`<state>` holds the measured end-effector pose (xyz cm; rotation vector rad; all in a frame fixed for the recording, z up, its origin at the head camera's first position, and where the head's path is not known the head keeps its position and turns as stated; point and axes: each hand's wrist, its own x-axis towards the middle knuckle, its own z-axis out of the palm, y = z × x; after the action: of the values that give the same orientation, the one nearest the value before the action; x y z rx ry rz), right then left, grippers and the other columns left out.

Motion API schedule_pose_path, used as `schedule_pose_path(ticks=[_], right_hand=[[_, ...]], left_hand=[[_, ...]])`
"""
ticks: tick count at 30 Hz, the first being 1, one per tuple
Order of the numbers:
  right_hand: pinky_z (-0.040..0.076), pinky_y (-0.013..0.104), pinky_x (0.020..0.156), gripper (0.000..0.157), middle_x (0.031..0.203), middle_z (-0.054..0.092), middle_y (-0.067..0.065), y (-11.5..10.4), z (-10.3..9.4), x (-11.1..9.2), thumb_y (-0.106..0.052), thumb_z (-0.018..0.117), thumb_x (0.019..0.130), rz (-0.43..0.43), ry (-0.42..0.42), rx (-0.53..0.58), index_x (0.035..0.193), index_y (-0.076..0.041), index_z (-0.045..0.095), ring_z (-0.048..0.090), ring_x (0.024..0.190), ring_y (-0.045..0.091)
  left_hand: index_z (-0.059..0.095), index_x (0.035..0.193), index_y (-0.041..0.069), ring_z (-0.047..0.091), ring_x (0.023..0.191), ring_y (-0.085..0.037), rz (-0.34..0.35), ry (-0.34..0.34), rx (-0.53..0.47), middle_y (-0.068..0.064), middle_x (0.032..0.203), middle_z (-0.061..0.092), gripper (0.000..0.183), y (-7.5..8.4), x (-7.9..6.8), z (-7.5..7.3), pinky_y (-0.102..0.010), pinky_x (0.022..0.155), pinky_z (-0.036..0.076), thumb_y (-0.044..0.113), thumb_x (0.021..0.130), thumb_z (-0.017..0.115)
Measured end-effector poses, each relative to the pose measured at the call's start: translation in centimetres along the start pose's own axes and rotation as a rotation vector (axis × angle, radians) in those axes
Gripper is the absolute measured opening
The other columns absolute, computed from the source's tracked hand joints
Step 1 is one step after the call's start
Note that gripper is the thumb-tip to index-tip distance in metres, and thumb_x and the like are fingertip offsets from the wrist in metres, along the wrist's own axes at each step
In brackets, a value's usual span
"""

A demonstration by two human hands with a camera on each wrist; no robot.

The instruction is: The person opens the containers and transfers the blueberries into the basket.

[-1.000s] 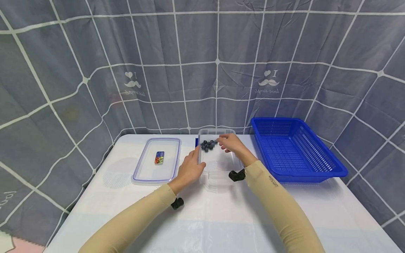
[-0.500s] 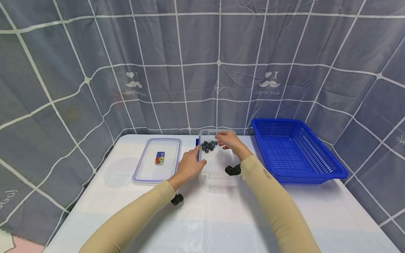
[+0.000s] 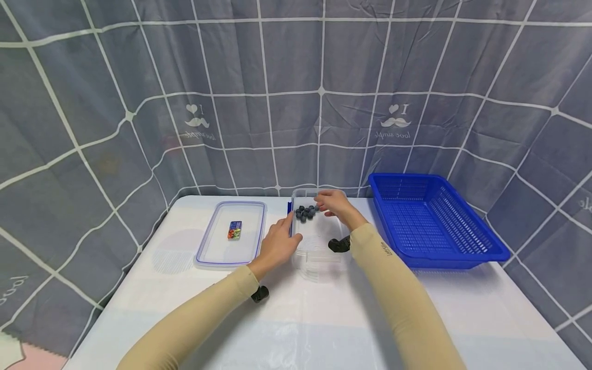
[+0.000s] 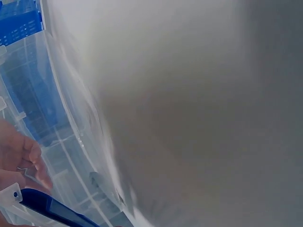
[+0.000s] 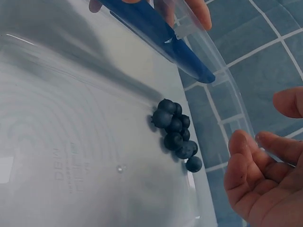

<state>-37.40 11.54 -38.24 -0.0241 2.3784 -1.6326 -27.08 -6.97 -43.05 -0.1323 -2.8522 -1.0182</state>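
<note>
Several blueberries [image 5: 175, 127] sit clustered on the floor of a clear plastic food box [image 3: 319, 257], towards its far left part in the head view. My left hand [image 3: 279, 240] holds the left wall of the box beside a blue clip [image 5: 161, 38], its thumb over the rim and fingers along the outside. Over the far part of the box is my right hand [image 3: 336, 203], just right of the berries. In the right wrist view its fingers bend loosely, the thumb stands apart, and nothing shows between them. The left wrist view shows little of the left hand.
A clear lid [image 3: 247, 241] with a blue seal and a colourful label [image 3: 234, 230] lies left of the box. On the right stands a blue perforated basket [image 3: 430, 226]. A grey checked curtain [image 3: 296, 118] hangs behind the white table [image 3: 296, 318].
My right forearm has shifted slightly left, while its hand stays near the berries. The left hand keeps its place on the box wall. The blueberry cluster looks the same.
</note>
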Motion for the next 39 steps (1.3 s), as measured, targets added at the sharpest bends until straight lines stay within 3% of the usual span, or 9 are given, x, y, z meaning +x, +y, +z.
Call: schedule_pose_path(ticks=[13, 29, 39], right_hand=[[0.045, 0.050, 0.108, 0.056, 0.140, 0.056, 0.025, 0.7, 0.8, 0.9, -0.023, 0.056, 0.101, 0.002, -0.007, 0.068, 0.152, -0.004, 0.043, 0.055, 0.127, 0.039], [0.047, 0.045, 0.104, 0.054, 0.142, 0.055, 0.026, 1.7, 1.3, 1.8, -0.022, 0.057, 0.101, 0.005, 0.018, 0.133, 0.150, -0.003, 0.045, 0.053, 0.128, 0.039], [0.043, 0.048, 0.109, 0.056, 0.143, 0.054, 0.024, 1.9, 1.2, 1.8, -0.023, 0.059, 0.100, 0.019, 0.037, 0.166, 0.151, -0.004, 0.044, 0.053, 0.129, 0.037]], left_hand=[[0.031, 0.160, 0.019, 0.045, 0.139, -0.033, 0.012, 0.006, -0.023, -0.010, 0.154, 0.046, 0.074, -0.3, -0.1, 0.3, -0.053, 0.110, 0.041, 0.036, 0.093, 0.056], [0.031, 0.160, 0.019, 0.044, 0.139, -0.033, 0.006, 0.008, -0.014, -0.010, 0.154, 0.046, 0.073, -0.3, -0.2, 0.3, -0.053, 0.110, 0.041, 0.037, 0.093, 0.056], [0.030, 0.160, 0.020, 0.045, 0.139, -0.034, 0.035, -0.002, -0.032, -0.010, 0.156, 0.045, 0.074, -0.6, -0.2, 0.2, -0.053, 0.112, 0.038, 0.036, 0.093, 0.058]])
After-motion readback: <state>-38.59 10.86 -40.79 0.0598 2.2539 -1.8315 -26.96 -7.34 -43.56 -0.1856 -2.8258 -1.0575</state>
